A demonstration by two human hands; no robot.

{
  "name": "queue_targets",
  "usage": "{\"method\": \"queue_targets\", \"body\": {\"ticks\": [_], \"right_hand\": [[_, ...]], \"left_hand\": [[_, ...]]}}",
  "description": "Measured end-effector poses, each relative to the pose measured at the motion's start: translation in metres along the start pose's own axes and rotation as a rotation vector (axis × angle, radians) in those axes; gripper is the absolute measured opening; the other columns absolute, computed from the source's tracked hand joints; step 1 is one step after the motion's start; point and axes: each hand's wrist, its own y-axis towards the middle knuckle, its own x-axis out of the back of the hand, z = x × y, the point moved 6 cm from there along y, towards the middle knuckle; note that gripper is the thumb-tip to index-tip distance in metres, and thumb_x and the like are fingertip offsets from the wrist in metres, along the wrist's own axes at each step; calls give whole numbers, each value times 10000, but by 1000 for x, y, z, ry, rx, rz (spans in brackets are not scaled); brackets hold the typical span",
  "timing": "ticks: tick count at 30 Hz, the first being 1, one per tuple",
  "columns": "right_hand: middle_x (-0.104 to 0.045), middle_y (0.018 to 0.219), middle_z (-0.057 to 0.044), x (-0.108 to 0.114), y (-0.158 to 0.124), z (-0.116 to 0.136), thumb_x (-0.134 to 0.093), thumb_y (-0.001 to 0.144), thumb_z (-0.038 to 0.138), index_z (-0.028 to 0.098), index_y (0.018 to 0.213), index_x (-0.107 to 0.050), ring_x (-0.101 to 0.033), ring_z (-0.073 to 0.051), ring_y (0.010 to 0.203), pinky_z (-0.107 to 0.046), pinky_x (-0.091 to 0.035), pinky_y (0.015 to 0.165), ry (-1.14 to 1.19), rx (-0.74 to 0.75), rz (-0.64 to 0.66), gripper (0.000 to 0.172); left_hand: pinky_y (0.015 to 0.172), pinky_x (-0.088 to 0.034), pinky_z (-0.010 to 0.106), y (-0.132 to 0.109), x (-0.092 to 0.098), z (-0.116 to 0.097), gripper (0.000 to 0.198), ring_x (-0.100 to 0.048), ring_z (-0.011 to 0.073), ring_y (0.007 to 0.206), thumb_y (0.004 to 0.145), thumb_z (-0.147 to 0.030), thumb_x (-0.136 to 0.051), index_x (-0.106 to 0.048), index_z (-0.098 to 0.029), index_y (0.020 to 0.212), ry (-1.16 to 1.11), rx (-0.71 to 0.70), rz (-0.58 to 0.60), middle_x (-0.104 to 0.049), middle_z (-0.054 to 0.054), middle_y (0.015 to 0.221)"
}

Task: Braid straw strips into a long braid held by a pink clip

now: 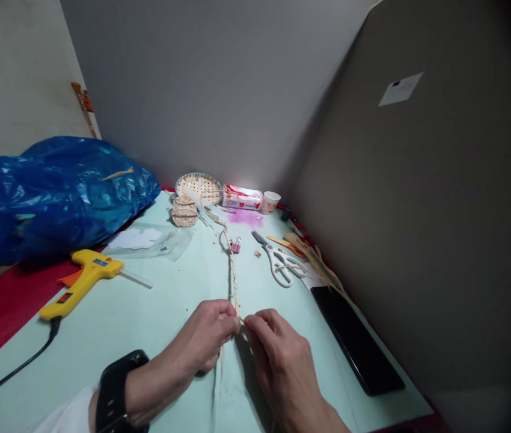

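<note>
2 hands (283, 353) on a braided cord (234, 278)

Dim light — glints on the blue bag (61, 198), far right black, perhaps from vignetting.

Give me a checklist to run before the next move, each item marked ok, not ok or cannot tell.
1. Left hand on the braid: ok, pinching its near end.
2. Right hand on a strand: ok, pinching it beside the left.
3. Clip gripping the braid: cannot tell; it sits right at it.
4. Scissors apart from the braid: ok, lying to its right.
5. Glue gun apart from the braid: ok, lying well left.
6. Glue gun cool: cannot tell.
</note>
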Motion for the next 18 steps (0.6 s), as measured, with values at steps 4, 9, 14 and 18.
{"method": "queue_targets", "body": {"ticks": [4, 9, 14, 18], "right_hand": [[-579, 766, -63, 10, -5, 13, -442, 892, 81, 160, 966, -643, -504, -149, 670, -251, -305, 526, -144, 164, -205, 228], [-551, 643, -66, 13, -8, 33, -457, 865, 45, 54, 1041, -615, -481, -158, 590, -270, -328, 504, -196, 414, -280, 237], [-569, 648, -75, 9, -9, 34, -385, 875, 44, 40, 1013, -625, -489, -153, 560, -278, -329, 494, -209, 458, -255, 277], [-578, 643, -70, 4, -10, 32, -335, 902, 53, 72, 949, -643, -482, -151, 554, -286, -317, 510, -209, 428, -249, 312]], "left_hand": [[291, -75, 178, -1, -1, -3, 189, -119, 18, 301, 746, -309, -547, -435, -213, 628, -27, 18, -13, -259, -143, 396], [326, -77, 178, -3, -1, -4, 126, -148, 13, 332, 705, -229, -539, -447, -197, 625, -99, 28, 18, -334, -120, 430], [335, -84, 174, -4, -2, -4, 144, -149, 8, 350, 735, -262, -562, -468, -186, 657, -171, 22, 99, -383, -108, 479], [333, -84, 174, -3, -2, -1, 221, -155, 14, 347, 723, -357, -631, -481, -195, 728, -142, 42, 81, -408, -114, 456]]}}
